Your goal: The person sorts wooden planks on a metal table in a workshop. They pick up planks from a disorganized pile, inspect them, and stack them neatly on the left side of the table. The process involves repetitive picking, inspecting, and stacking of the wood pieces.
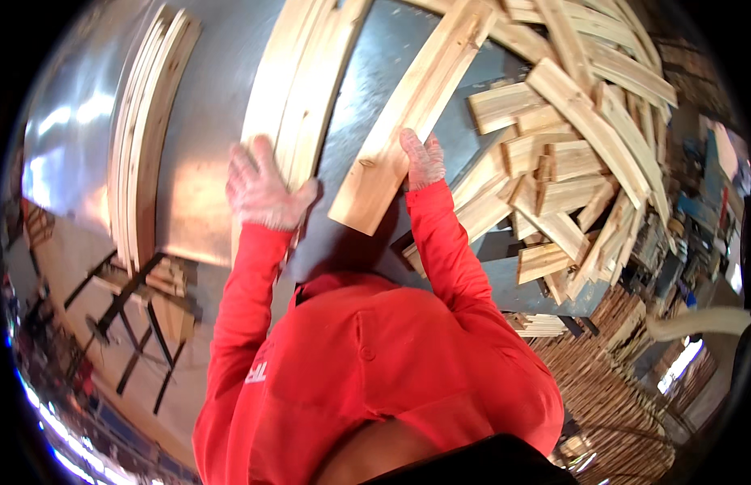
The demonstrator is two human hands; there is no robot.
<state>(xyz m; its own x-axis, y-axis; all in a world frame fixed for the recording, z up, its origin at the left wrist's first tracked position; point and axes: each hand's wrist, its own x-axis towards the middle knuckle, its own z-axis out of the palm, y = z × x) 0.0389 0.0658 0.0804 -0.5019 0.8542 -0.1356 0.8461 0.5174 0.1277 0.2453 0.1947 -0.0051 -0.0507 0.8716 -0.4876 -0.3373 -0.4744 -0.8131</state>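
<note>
My left hand (266, 186) lies with fingers spread on the near end of a pair of long wooden boards (298, 97), placed side by side on the metal table (201, 145). In my right hand (424, 160) is the right edge of a single wooden board (416, 113); the thumb rests on its top face and the other fingers are partly hidden. This board slants from the near middle up to the far right, with a small dark knot near its close end. Both forearms are in red sleeves.
On the table's right side is a jumbled heap of wooden boards (590, 121), some short. A neat stack of long boards (149, 129) stands at the left. Below the table's left edge is a black metal frame (137, 295). Stacked timber (618, 404) lies at the lower right.
</note>
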